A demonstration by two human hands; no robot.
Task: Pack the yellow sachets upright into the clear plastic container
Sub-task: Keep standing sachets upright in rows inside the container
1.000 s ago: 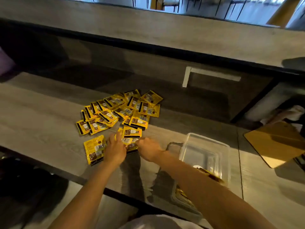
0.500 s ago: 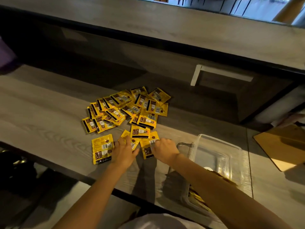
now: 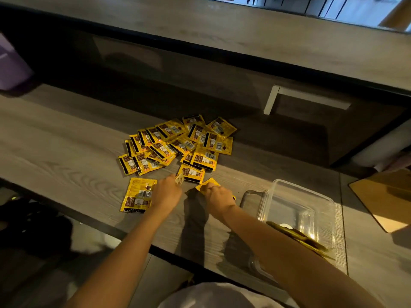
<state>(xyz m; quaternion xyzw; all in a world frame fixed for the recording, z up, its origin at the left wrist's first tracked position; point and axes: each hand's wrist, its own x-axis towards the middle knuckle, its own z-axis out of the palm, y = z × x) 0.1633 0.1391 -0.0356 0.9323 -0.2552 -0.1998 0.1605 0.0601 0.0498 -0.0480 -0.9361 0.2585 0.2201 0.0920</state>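
A loose pile of yellow sachets [image 3: 178, 143] lies on the grey wooden table [image 3: 55, 152]. One sachet [image 3: 138, 194] lies apart at the near left. My left hand [image 3: 166, 192] pinches a sachet [image 3: 179, 179] lifted on edge at its fingertips. My right hand [image 3: 219, 197] grips another yellow sachet [image 3: 205, 185], mostly hidden under the fingers. The clear plastic container [image 3: 298, 207] stands to the right of my right hand. Several sachets [image 3: 298, 237] stand in its near side, partly hidden by my right forearm.
The container's clear lid [image 3: 249, 194] hangs open toward the hands. A brown board [image 3: 382, 196] lies at the far right. A raised shelf [image 3: 222, 30] with a white bracket [image 3: 271, 98] runs behind the table. The table's front edge is close to my body.
Both hands have lifted sachets off the table: the left now holds one on edge, the right has gathered one under its fingers. The camera has shifted slightly.
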